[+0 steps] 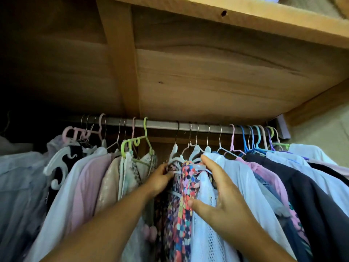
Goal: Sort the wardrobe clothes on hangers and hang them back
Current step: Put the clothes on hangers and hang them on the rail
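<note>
Dim overall; light came from right/front, warm on wooden shelf underside (207,72). Left side of wardrobe fell into deep shadow, near black. Wide-angle bending at edges; slight softness, hands (222,201) a bit blurred.

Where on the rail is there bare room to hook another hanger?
Barest stretch of the rail: between the green hanger and the dark hook, above the left hand. Right end, by the blue hangers, is crowded; far left too dark to judge.
</note>
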Tool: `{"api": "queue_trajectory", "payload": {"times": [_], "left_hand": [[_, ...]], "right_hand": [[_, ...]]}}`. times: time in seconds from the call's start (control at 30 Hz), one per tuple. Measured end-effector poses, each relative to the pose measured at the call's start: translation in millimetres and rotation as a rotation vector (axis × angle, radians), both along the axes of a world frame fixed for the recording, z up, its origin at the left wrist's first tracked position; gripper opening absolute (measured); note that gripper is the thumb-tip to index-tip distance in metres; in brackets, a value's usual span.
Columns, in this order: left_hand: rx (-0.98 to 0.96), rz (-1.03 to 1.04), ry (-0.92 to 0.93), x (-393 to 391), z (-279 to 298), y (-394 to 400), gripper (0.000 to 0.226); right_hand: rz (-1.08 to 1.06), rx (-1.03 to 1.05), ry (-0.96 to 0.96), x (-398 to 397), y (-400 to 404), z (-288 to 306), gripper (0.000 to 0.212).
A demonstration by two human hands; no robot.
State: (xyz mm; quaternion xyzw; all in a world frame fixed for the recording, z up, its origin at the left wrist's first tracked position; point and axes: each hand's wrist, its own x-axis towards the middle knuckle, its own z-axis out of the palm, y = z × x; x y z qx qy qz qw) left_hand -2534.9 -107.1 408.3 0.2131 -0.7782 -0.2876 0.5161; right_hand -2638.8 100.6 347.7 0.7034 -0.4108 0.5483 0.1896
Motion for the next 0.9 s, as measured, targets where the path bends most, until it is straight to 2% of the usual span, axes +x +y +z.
{"api": "queue_trajectory", "payload": {"times": [0.07, 0.17, 0.23, 0.33, 0.5, 0.6, 0.7, 0.77, 0.83, 0.9], "left_hand": [[-0.149, 0.082, -0.12, 2, -19, -10, 0.037], [-0.535, 0.413, -0.303, 12, -41, -15, 0.05], [-0.7, 0.554, -0.414, 25, -55, -22, 0.059], [-0.66, 0.53, -0.483, 47, -59, -36, 0.065], [-0.611, 0.546, -0.643, 73, -56, -50, 0.071], [-0.566, 0.614, -0.73, 87, -53, -57, 0.074], [-0.49, 0.711, -0.826, 101, -51, -60, 0.07], [-0.451, 0.75, -0.845, 104, -50, -57, 0.068], [-0.475, 0.661, -0.829, 96, -53, -50, 0.069], [-0.548, 0.54, -0.894, 85, -56, -44, 0.085]], "right_hand": [[-0.075, -0.051, 0.077, -2, -2, -9, 0.085], [-0.243, -0.126, 0.236, -6, -2, -18, 0.101], [-0.336, -0.153, 0.321, -9, -2, -23, 0.106], [-0.384, -0.161, 0.374, -12, 0, -27, 0.106], [-0.458, -0.196, 0.475, -15, -1, -29, 0.09], [-0.452, -0.176, 0.39, -17, -2, -31, 0.09], [-0.451, -0.132, 0.267, -19, -2, -29, 0.108], [-0.448, -0.092, 0.236, -19, 0, -28, 0.108], [-0.436, -0.077, 0.226, -19, 1, -27, 0.106], [-0.428, -0.077, 0.228, -18, 3, -27, 0.102]]}}
